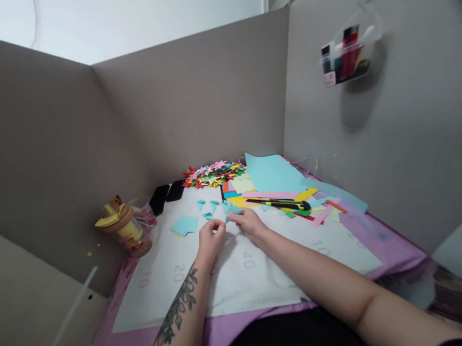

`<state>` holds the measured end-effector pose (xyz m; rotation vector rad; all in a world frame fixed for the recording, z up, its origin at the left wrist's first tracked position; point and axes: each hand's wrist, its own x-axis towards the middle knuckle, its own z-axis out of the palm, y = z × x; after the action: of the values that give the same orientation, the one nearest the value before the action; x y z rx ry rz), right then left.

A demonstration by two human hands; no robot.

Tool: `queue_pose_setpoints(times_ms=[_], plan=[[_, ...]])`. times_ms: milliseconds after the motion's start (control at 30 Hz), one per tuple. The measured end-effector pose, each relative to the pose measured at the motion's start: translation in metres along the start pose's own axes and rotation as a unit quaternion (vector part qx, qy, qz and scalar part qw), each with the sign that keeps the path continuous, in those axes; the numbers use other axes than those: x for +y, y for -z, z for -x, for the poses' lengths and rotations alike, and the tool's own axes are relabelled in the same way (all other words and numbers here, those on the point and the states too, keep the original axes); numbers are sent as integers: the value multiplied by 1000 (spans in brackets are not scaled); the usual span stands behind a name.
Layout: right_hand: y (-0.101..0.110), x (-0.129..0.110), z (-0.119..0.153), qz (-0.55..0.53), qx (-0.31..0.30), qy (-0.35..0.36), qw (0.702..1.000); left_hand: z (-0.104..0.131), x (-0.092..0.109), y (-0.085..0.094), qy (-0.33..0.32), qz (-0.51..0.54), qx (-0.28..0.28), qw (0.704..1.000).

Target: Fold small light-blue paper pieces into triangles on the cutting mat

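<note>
Between both hands is a light blue folded paper [231, 208]. My right hand [247, 221] pinches it from the near side. My left hand [212, 236] is closed with curled fingers at the paper's lower left edge; what its fingertips hold, if anything, is too small to make out. Several small folded blue pieces [214, 205] lie just beyond my left hand. To the left rests a stack of light blue paper squares [185, 225]. A black and yellow utility knife [281, 203] lies to the right of my right hand.
Colourful folded paper stars [214, 174] are heaped at the back. Blue sheets [274, 172] and paper strips [328, 212] lie right. Two black phones [159, 199] and a lidded cup [127, 232] stand or lie left. A clear container [348, 60] hangs on the right partition.
</note>
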<state>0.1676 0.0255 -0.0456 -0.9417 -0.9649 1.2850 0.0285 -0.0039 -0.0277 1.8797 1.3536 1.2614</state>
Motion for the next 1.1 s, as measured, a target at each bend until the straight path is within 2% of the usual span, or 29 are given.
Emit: queue_pose_setpoints(times_ms=[167, 333, 433, 533, 667, 800, 967, 1100], plan=[[0, -2, 1, -1, 3, -8, 1000, -2, -1, 1, 1, 10, -5, 1000], [-6, -2, 6, -39, -16, -56, 998, -1, 0, -1, 8, 27, -7, 1000], [-8, -1, 8, -44, -48, -40, 997, 1, -1, -3, -2, 10, -42, 999], [-7, -2, 7, -16, -45, -12, 999, 1, -3, -4, -12, 1, -55, 998], [-1, -5, 2, 6, -40, -7, 999, -3, -11, -2, 7, 17, 3, 1000], [4, -6, -1, 25, -47, -15, 998, -7, -17, 3, 79, 86, 78, 990], [8, -8, -1, 94, -55, -4, 994, -8, -18, 4, 118, 162, 74, 977], [10, -11, 1, 126, -66, 20, 990, -7, -14, 1, 122, 182, 41, 975]])
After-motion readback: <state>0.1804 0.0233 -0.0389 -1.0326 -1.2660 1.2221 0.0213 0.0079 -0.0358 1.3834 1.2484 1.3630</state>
